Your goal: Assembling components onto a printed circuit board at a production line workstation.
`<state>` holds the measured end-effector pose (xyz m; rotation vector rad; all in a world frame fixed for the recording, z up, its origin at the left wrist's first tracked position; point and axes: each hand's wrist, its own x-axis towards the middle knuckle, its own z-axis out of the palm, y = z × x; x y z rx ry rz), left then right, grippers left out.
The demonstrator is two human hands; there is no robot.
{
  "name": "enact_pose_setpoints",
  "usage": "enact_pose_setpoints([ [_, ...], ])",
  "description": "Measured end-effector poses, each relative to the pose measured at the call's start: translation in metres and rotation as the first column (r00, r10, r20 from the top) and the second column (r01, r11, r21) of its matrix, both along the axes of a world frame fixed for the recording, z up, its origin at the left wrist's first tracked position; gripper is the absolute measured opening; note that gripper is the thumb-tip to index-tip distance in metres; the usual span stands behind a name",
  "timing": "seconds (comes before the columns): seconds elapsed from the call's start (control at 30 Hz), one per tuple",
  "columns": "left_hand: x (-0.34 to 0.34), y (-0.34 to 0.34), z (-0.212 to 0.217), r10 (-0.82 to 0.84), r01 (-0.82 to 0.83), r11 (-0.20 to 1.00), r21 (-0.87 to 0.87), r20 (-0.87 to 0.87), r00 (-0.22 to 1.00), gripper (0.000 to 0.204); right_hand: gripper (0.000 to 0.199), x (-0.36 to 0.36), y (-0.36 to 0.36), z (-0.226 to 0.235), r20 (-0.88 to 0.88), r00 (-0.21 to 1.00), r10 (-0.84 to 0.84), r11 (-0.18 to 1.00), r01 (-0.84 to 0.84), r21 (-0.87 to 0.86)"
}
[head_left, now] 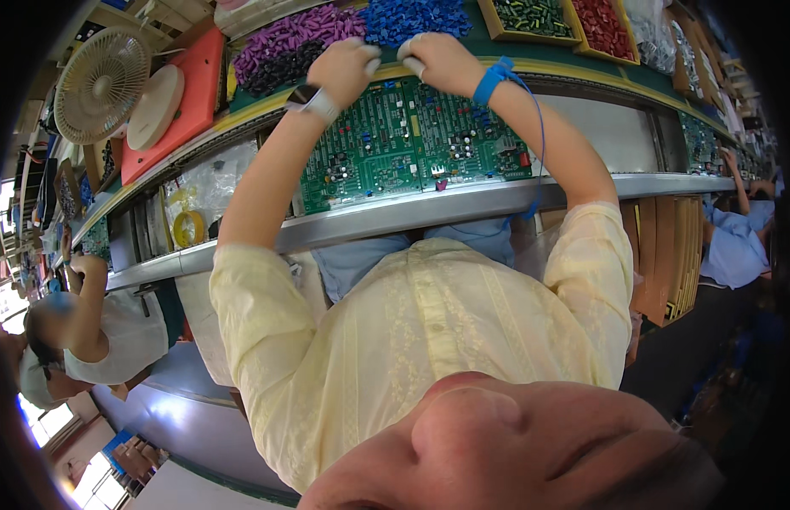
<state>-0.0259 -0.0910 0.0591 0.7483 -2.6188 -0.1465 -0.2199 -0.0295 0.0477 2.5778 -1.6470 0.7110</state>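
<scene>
My left hand [342, 68], with a watch [305, 99] on its wrist, is over the far edge of a green circuit board [369, 157]. Its fingers are curled together with pale covers on the tips; whatever they hold is hidden. Close to it on the right, my right hand [439, 61] is also closed, its covered fingertips pressed together, slightly blurred. A blue wrist strap [494, 81] with a cord circles the right wrist. Just beyond the hands lie heaps of purple parts [306, 34] and blue parts [416, 19], with black parts [280, 70] beside my left hand.
A metal rail [378, 216] runs along the near side of the board. Boxes of green parts [531, 17] and red parts [599, 27] stand at the back right. A fan [102, 85] and a roll of yellow tape [188, 228] are on the left. Other people work at both sides.
</scene>
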Motion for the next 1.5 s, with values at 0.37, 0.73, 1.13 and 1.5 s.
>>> enact_pose_setpoints([
  [0.37,-0.062,-0.034,-0.023,-0.024,0.081,0.977,-0.196,0.276,0.961,0.017,0.016,0.054,0.038,-0.003,0.184,0.964,0.19,0.923,-0.239,0.302],
  [0.73,-0.016,-0.016,0.002,0.011,0.019,0.991,0.132,-0.224,0.974,0.023,0.014,0.072,0.028,-0.019,0.149,0.958,0.246,0.917,-0.28,0.284],
  [1.13,0.065,0.037,-0.006,0.188,0.028,0.834,0.552,-0.33,0.925,0.015,0.016,0.069,0.027,-0.011,0.112,0.963,0.247,0.885,-0.271,0.378],
  [1.5,0.059,0.047,-0.007,-0.131,0.142,0.924,0.355,-0.054,0.99,0.012,0.023,-0.029,-0.033,-0.031,-0.234,0.928,-0.288,0.954,0.299,0.012],
])
